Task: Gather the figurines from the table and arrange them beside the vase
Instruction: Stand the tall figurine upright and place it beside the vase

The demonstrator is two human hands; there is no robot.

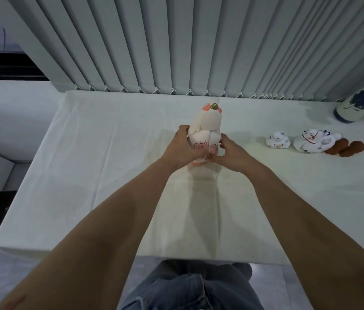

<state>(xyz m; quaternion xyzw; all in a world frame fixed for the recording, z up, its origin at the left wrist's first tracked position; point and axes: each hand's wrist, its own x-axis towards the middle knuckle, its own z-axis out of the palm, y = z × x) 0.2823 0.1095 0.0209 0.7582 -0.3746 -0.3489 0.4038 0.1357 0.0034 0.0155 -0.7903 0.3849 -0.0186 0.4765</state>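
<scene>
Left hand and right hand both grip a tall white-and-pink figurine; two small white figurines sit well right of them, near the vase.

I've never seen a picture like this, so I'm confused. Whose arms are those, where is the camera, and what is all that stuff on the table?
There is no machine here. A person wears a camera on their head, so you look down along their own arms. Their left hand and right hand hold a tall pink-and-white figurine together. The table has a white cloth. To the right lie a small white figurine, a bigger white cat figurine and a brown figurine. A blue-flowered vase stands at the back right.
</scene>
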